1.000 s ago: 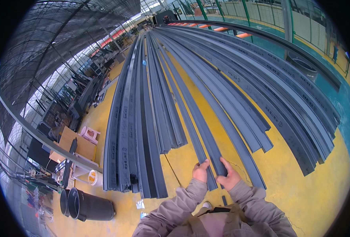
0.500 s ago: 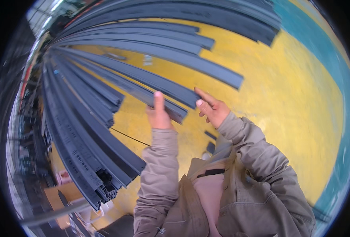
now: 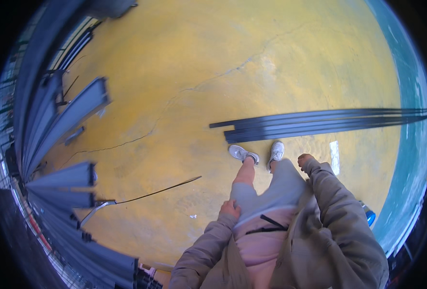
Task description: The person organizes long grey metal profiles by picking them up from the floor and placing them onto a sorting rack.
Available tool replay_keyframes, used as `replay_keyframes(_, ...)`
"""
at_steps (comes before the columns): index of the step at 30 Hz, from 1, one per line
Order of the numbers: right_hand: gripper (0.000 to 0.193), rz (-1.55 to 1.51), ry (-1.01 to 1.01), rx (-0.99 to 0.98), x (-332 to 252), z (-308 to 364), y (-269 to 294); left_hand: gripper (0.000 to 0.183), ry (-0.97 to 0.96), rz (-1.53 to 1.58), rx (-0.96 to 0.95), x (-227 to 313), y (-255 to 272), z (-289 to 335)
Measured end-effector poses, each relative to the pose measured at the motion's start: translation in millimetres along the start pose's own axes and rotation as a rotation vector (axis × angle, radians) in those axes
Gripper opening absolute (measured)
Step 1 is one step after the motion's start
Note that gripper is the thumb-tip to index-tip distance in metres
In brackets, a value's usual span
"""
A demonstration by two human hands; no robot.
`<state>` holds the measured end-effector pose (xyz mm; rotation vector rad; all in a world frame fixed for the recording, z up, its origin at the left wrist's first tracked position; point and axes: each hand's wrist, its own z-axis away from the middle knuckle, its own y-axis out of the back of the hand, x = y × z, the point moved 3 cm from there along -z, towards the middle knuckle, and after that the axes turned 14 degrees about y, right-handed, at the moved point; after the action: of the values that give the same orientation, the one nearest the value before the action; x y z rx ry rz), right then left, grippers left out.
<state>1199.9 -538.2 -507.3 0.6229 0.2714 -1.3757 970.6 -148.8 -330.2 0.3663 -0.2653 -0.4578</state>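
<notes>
My left hand (image 3: 231, 209) hangs beside my left thigh, its fingers loosely curled with nothing visible in them. My right hand (image 3: 305, 161) is out by my right hip, curled into a loose fist and seemingly empty. Both hands are apart from the long strips. Several long dark grey strips (image 3: 319, 124) lie side by side on the floor just beyond my shoes (image 3: 243, 153), their left ends staggered. Off to the left, the ends of more grey channel-shaped profiles (image 3: 86, 98) jut toward me, some distance from my left hand.
The yellow floor (image 3: 184, 53) has a long crack. A teal band (image 3: 406, 72) runs along its right side. A thin dark rod (image 3: 158, 189) sticks out from the profiles at left. A white strip (image 3: 335, 158) and a blue object (image 3: 369, 215) are at right.
Both hands have let go of the grey profiles and dropped to my sides. My view has swung right, so the profiles now stand at the far left and floor strips show ahead.
</notes>
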Motion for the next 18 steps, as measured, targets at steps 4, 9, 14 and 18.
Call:
replay_keyframes(4,0.035,-0.117,-0.190,0.180,7,-57,-1,0.056,-0.020,-0.063,0.182,7,-55,-46)
replay_keyframes(9,0.034,-0.176,-0.111,0.406,58,-255,2,0.059,0.091,-0.345,0.414,12,-112,-132)
replay_keyframes(14,0.049,0.182,-0.032,0.522,80,-404,46,0.060,0.257,-0.091,0.381,4,-108,-154)
replay_keyframes(18,0.055,0.419,-0.039,0.491,92,-434,30,0.059,0.292,-0.131,0.418,-2,-117,-153)
